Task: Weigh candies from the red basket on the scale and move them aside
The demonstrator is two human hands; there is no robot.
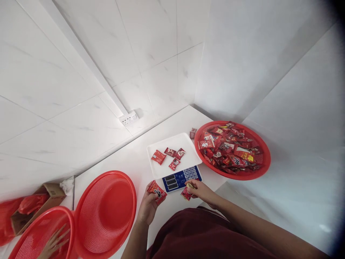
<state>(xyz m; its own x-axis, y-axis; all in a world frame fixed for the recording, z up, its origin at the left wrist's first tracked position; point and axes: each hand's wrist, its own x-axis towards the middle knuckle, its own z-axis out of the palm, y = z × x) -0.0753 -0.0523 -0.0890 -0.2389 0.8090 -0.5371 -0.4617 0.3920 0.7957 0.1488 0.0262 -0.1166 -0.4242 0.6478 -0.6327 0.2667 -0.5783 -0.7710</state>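
The left hand [148, 204] pinches a red packet [158, 193], the right hand [201, 190] a smaller packet [185, 194], by the near edge of the scale [181, 176], open tabletop [140, 160] leftward

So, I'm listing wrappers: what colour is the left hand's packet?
The packet is mostly red, seen best in the head view.

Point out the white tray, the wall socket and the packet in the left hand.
White tray [192, 153], head view: bare right-hand part.
Wall socket [129, 119], head view: middle of its front.
Packet [160, 192], head view: printed front.
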